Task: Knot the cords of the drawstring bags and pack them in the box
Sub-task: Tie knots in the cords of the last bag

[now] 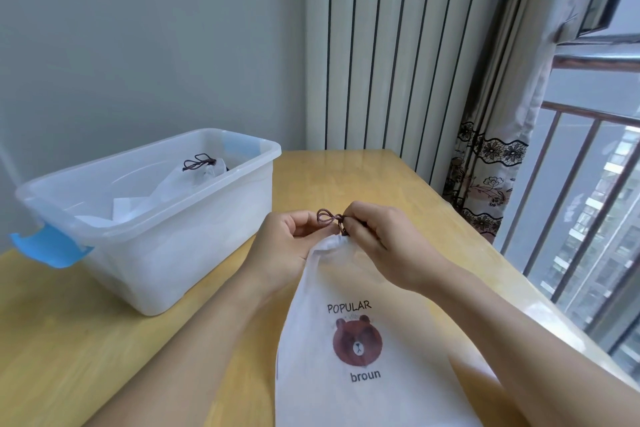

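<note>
A white drawstring bag (363,340) with a brown bear print and the words POPULAR and broun lies in front of me, its gathered mouth pointing away. Its dark brown cord (327,217) forms small loops at the mouth. My left hand (291,246) pinches the loops from the left. My right hand (377,239) pinches the cord from the right, right beside the knot. A clear plastic box (166,229) with blue latches stands at the left. Inside it lies another white bag (194,177) with a knotted dark cord.
The wooden table (104,340) runs to a right edge beside a window with a metal railing (588,201). A patterned curtain (491,149) hangs at the far right corner. A striped radiator panel (398,45) stands behind the table.
</note>
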Demonstrator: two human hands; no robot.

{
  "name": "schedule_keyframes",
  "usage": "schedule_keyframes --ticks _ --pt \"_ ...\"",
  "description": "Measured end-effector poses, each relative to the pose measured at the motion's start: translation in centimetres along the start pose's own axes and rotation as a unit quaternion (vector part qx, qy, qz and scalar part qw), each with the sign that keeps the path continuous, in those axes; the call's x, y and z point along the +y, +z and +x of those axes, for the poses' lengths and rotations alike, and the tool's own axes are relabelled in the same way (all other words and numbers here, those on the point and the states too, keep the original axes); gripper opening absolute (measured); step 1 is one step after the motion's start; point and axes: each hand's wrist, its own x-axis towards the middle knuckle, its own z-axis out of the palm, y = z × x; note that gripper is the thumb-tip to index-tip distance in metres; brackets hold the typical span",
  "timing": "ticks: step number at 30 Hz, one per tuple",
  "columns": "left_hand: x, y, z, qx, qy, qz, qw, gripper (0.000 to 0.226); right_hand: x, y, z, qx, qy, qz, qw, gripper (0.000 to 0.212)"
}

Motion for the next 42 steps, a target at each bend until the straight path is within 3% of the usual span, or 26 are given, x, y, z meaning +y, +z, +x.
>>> schedule_keyframes --ticks 12,14,19,23,28,34,39,42 --pt "0.2 1.0 -0.2 0.035 0.010 0.054 0.998 0.012 0.4 0.7 0.0 0.005 -0.002 -0.026 1.000 0.029" --pt "0.0 1.0 -0.1 0.049 0.006 0.054 0.997 0.004 0.4 0.8 0.0 0.003 0.012 -0.023 1.000 0.030" --pt "0.0 0.8 0.0 0.057 0.000 0.056 0.997 0.012 0.3 0.7 0.1 -0.020 0.046 -0.002 0.999 0.033" --pt "0.2 1.2 -0.1 0.061 -0.052 -0.040 0.996 0.004 -0.1 0.6 0.1 -0.005 0.058 0.021 0.998 0.032" --pt "0.5 1.5 -0.3 -0.010 -0.111 -0.181 0.977 0.023 -0.1 0.7 0.2 0.007 0.066 0.050 0.997 0.031" --pt "0.5 1.4 -0.5 0.031 -0.060 -0.075 0.995 0.012 0.2 0.6 0.2 0.016 0.083 0.088 0.993 0.032" --pt "1.0 1.2 -0.6 0.053 -0.040 -0.079 0.995 0.025 0.2 0.5 0.2 0.012 0.081 0.100 0.992 0.032" --pt "1.2 1.1 -0.5 0.061 -0.059 -0.096 0.992 0.012 0.3 0.5 0.3 0.022 0.081 0.106 0.991 0.033"
